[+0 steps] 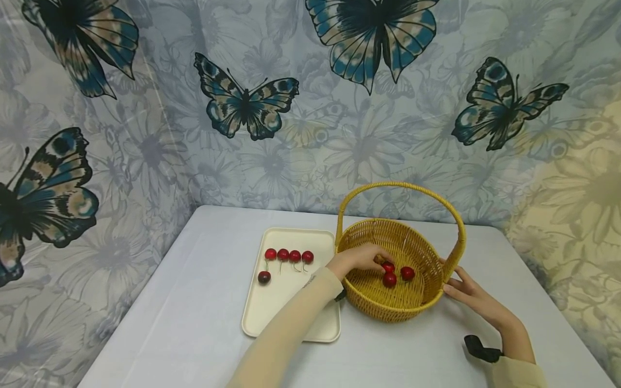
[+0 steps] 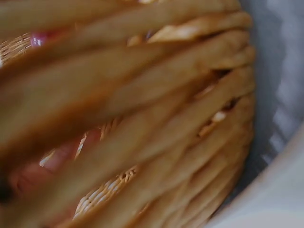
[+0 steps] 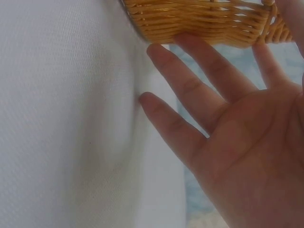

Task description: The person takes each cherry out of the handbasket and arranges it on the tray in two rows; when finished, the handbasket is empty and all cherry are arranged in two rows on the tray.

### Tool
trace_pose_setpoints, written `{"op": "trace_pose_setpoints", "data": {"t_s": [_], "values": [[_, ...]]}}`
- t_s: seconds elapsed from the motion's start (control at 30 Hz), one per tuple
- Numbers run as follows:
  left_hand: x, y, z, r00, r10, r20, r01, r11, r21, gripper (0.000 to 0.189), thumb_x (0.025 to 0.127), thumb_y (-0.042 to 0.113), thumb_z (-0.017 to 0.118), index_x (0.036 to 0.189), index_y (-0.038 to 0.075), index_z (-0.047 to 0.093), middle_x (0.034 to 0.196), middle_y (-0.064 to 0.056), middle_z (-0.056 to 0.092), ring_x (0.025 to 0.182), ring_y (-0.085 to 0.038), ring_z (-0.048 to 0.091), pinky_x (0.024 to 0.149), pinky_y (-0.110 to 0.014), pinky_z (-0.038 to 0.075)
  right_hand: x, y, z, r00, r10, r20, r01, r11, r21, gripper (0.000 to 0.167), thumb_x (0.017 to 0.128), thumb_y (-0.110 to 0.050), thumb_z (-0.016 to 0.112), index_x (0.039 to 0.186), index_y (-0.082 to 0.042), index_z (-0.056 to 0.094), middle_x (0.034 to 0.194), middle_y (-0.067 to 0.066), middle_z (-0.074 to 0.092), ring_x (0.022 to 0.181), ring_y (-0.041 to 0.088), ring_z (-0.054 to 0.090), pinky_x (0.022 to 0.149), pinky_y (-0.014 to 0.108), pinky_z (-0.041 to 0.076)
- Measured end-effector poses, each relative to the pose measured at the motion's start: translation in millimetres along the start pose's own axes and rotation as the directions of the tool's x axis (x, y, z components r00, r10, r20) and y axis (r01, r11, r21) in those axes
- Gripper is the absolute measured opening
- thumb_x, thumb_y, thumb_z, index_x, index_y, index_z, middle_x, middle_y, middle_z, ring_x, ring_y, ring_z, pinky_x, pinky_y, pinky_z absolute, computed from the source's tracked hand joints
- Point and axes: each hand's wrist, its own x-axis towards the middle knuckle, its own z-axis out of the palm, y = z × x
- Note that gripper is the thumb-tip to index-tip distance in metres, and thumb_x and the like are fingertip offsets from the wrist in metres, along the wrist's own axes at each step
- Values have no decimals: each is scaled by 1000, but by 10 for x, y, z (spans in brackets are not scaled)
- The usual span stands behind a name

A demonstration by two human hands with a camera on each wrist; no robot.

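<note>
My left hand (image 1: 364, 257) reaches over the near-left rim into a yellow wicker basket (image 1: 375, 312). Its thumb and fingers pinch a red cherry (image 1: 388, 267), partly hidden by the fingertips. Two more cherries lie on the basket floor: one cherry (image 1: 390, 279) just below the fingers, another cherry (image 1: 407, 274) to the right. Basket weave (image 2: 156, 109), blurred and close, fills most of the left wrist view. At the basket's right side, under the handle, my right hand (image 1: 473, 296) rests its fingertips on the outer wall. The right wrist view shows spread, nearly straight fingers (image 3: 183, 88).
Left of the basket lies a cream tray (image 1: 291, 318). Several red cherries with stems (image 1: 283, 254) form a row on it, and a darker cherry (image 1: 264, 277) sits below the row's left end. The tall basket handle (image 1: 398, 184) arches above. White cloth covers the table (image 1: 194, 302).
</note>
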Motion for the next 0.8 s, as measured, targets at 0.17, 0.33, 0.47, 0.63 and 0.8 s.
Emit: {"op": "trace_pose_setpoints", "data": {"t_s": [0.17, 0.33, 0.47, 0.63, 0.8], "values": [[10, 1, 7, 1000, 14, 25, -13, 999, -39, 36, 88, 16, 63, 124, 15, 60, 125, 2, 59, 111, -8, 56, 87, -10, 42, 1, 2, -2, 1000, -7, -1, 7, 1000, -1, 64, 99, -18, 44, 149, -14, 4, 143, 35, 23, 107, -24, 31, 93, 70, 29], [20, -3, 16, 999, 28, 30, -28, 999, -28, 32, 88, 16, 63, 120, 15, 62, 120, 2, 61, 107, -7, 57, 85, -10, 43, 3, 14, -3, 1000, -2, -3, 2, 1000, -1, 64, 99, -19, 44, 149, -13, 5, 143, 35, 24, 106, -24, 31, 93, 71, 28], [19, -3, 18, 999, 42, 19, -42, 999, -3, 29, 88, 17, 64, 116, 16, 63, 116, 3, 62, 104, -5, 57, 84, -11, 43, 6, 21, -8, 1000, -1, -4, 1, 1000, -6, 64, 99, -19, 45, 148, -13, 5, 143, 35, 24, 106, -24, 31, 93, 71, 27], [-9, 9, 7, 999, 48, -2, -48, 999, 24, 25, 87, 17, 65, 112, 17, 64, 110, 4, 63, 99, -5, 56, 82, -11, 43, 6, 24, -14, 1000, -2, 0, 2, 1000, -7, 64, 99, -19, 44, 149, -12, 4, 142, 36, 24, 106, -24, 32, 93, 70, 29], [-47, 30, -11, 998, 50, -32, -50, 999, 15, 27, 87, 17, 65, 114, 14, 63, 108, 4, 64, 96, -4, 57, 79, -10, 43, -1, 23, -15, 1000, 0, -1, 0, 1000, -4, 65, 99, -19, 44, 149, -14, 4, 142, 36, 25, 105, -24, 32, 92, 72, 27]]}}
